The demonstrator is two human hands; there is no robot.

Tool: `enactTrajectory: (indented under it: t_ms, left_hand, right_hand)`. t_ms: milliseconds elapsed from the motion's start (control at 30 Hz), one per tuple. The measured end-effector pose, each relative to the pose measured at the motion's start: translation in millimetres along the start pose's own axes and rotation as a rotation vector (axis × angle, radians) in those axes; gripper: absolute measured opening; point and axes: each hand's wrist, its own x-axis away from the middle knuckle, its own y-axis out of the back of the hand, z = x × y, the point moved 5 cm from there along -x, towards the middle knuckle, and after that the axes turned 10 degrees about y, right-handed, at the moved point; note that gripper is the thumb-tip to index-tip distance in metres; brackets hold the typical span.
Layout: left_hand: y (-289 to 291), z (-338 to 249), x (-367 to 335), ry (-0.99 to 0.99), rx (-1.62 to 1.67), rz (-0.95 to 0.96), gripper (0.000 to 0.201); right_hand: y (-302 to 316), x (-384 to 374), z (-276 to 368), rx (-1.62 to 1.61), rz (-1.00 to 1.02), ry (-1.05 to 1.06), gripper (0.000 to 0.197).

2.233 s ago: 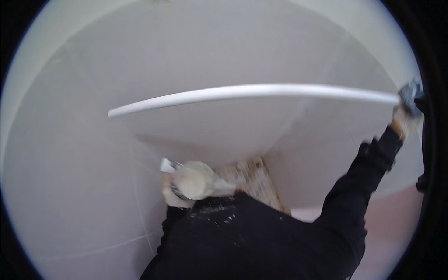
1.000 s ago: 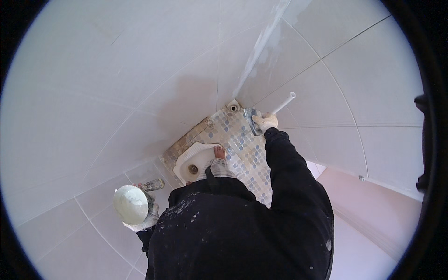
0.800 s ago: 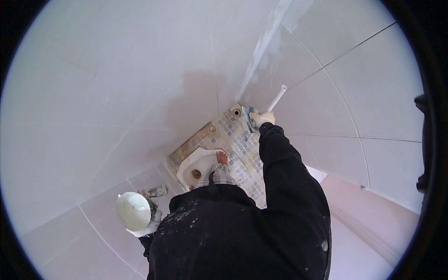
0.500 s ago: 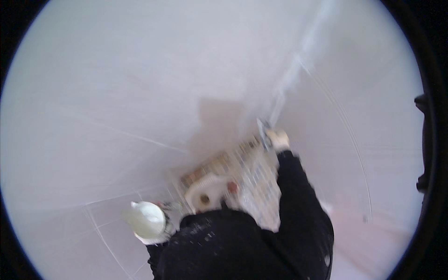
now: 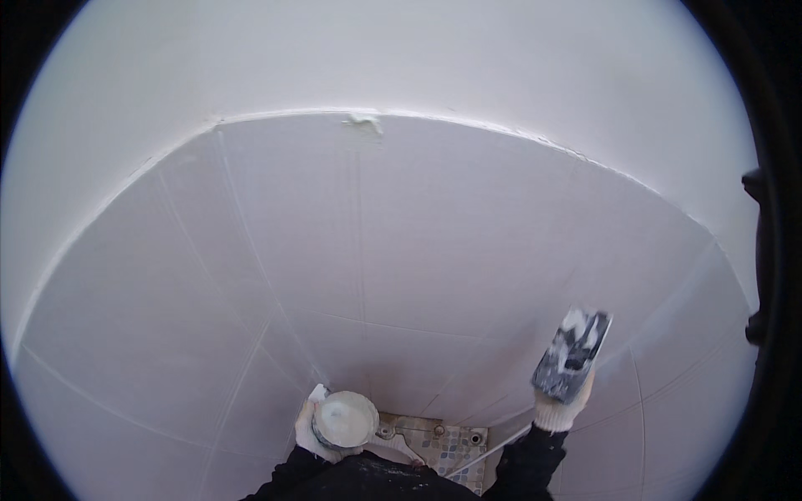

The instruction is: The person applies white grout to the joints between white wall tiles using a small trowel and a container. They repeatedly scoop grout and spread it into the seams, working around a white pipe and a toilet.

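Turned face-up from the pale-tiled wall corner [image 5: 668,311], exposing white paste [image 5: 575,319] beyond right gloved fingers [image 5: 586,391]: gripped rectangular dark-grey trowel [image 5: 565,366]. Gripped inside left gloved fingers [image 5: 303,427]: round pale-rimmed tub [image 5: 374,408].

No readable text, no legible labels, numbers or signs

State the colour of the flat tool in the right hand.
The flat tool is dark grey with white smears, clearest in the head view.

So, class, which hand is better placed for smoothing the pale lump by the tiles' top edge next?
Probably the right hand: it holds the smeared flat tool, while the left hand holds a paste tub.
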Motion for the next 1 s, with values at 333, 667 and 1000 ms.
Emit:
enactTrajectory:
  t_ms: [333, 667, 1000]
  left_hand:
    - [161.9, -29.8, 155.8, -0.007, -0.026, 0.023, 0.089]
    - [217.8, 95.8, 224.5, -0.24, 0.097, -0.192, 0.08]
    - [162.1, 264.3, 114.5, -0.204, 0.214, -0.037, 0.079]
  right_hand:
    - [-228.1, 195.4, -34.8, 0.924, 0.246, 0.796, 0.064]
    - [-197.3, 252.9, -26.6, 1.345, 0.396, 0.868, 0.056]
    - [-119.9, 170.3, 16.7, 1.852, 0.418, 0.932, 0.057]
